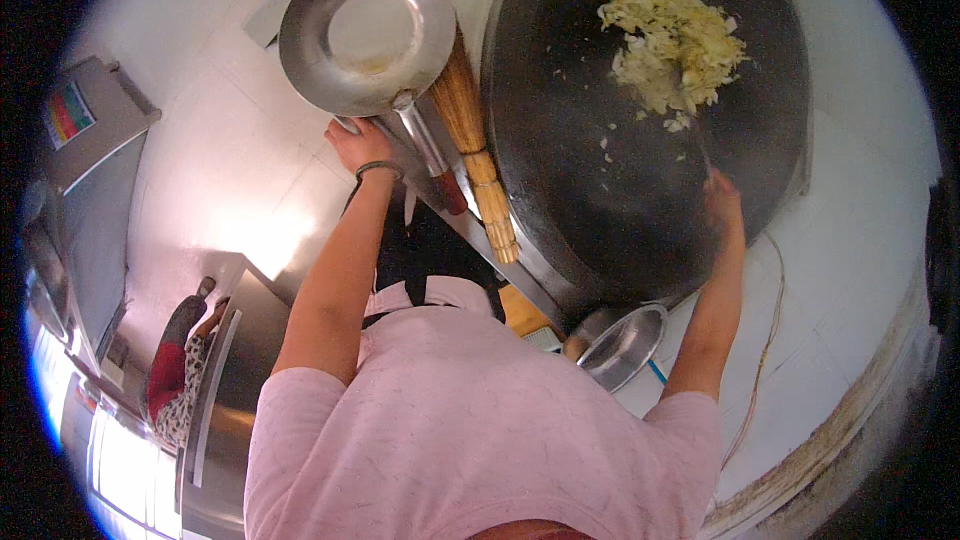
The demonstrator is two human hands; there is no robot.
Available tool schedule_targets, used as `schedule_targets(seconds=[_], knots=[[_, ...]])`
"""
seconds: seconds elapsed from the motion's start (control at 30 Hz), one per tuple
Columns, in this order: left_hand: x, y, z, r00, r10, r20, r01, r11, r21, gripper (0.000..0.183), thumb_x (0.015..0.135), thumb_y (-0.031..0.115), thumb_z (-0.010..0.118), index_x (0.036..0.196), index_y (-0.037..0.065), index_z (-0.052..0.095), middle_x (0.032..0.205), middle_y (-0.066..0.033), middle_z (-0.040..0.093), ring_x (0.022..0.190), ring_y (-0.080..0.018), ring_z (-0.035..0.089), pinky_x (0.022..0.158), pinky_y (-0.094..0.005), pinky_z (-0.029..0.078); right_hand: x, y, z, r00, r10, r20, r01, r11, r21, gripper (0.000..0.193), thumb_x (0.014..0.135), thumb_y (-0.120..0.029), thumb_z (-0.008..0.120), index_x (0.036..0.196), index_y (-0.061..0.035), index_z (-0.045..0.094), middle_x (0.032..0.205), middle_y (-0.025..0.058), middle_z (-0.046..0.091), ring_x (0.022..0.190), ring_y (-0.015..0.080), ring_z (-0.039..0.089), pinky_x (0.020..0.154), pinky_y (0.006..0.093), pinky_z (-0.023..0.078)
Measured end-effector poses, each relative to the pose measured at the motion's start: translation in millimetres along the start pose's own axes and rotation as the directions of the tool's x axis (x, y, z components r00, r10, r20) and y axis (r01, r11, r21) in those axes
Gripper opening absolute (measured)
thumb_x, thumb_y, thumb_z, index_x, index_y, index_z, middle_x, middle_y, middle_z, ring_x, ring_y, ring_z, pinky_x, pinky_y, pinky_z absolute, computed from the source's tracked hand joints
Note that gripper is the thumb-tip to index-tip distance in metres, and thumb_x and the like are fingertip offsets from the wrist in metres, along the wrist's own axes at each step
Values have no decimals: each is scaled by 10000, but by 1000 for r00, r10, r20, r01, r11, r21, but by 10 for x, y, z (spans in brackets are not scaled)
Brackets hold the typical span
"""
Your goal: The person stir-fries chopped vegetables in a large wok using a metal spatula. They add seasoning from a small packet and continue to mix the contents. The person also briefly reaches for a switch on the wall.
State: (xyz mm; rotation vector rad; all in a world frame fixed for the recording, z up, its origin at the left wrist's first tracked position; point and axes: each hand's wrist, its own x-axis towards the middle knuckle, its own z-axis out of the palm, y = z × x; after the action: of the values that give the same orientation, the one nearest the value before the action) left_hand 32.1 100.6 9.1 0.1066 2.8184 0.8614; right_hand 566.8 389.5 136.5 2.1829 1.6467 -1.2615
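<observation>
Head camera, looking straight down: a very large black round griddle (pixel 640 130) fills the upper right of the frame, a heap of pale yellow shredded food (pixel 672 40) lying on its far side with loose scraps scattered nearer the person. To the left, beyond the griddle's rim, a steel wok (pixel 366 30) sits with its long handle pointing back toward the person. A straw brush (pixel 478 150) lies between wok and griddle, along the griddle's edge. A smaller steel bowl (pixel 622 344) rests by the griddle's near rim. The right hand (pixel 722 198) is closed around the thin handle of a stirring tool (pixel 697 130), whose tip is in the food. The left hand (pixel 362 144), a band on its wrist, rests at the counter edge just beside the wok's handle; its fingers are hidden, so its grip cannot be told.
</observation>
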Motion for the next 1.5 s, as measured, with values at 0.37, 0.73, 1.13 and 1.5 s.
schedule_targets(seconds=[0.37, 0.73, 1.13, 1.5], knots=[[31, -174, 76, 997, 65, -49, -65, 998, 10, 375, 850, 272, 466, 1061, -38, 458, 1055, -218, 467, 956, -408, 469, 801, -437, 386, 424, 218, 215, 919, -106, -379, -282, 495, -822, 348, 830, -360, 496, 924, -38, 590, 965, 174, 602, 871, 350, 589, 720, 437, 477], [-51, 125, -26, 999, -43, 13, 43, 999, 17, 336, 849, 254, 468, 1031, -27, 461, 1057, -215, 464, 944, -412, 469, 792, -443, 382, -139, 533, -432, 905, -163, -393, -270, 492, -827, 442, 776, -427, 519, 1179, -246, 515, 862, 140, 629, 813, 329, 609, 700, 465, 474], [74, -155, 102, 997, 70, -31, -68, 995, 80, 369, 842, 234, 475, 1071, -54, 450, 1073, -226, 462, 980, -401, 457, 823, -421, 376, 920, -656, -439, 819, -225, -528, -378, 479, -792, 375, 803, -387, 527, 1056, -112, 552, 922, 142, 624, 851, 332, 603, 689, 456, 480], [-27, 27, -18, 999, -23, -37, 26, 996, 82, 362, 832, 298, 499, 1024, -8, 479, 1034, -189, 480, 897, -397, 501, 747, -452, 402, -251, 516, -782, 930, -192, -315, -218, 402, -889, 496, 788, -337, 543, 1243, -174, 433, 1097, 152, 557, 974, 346, 547, 795, 439, 447]])
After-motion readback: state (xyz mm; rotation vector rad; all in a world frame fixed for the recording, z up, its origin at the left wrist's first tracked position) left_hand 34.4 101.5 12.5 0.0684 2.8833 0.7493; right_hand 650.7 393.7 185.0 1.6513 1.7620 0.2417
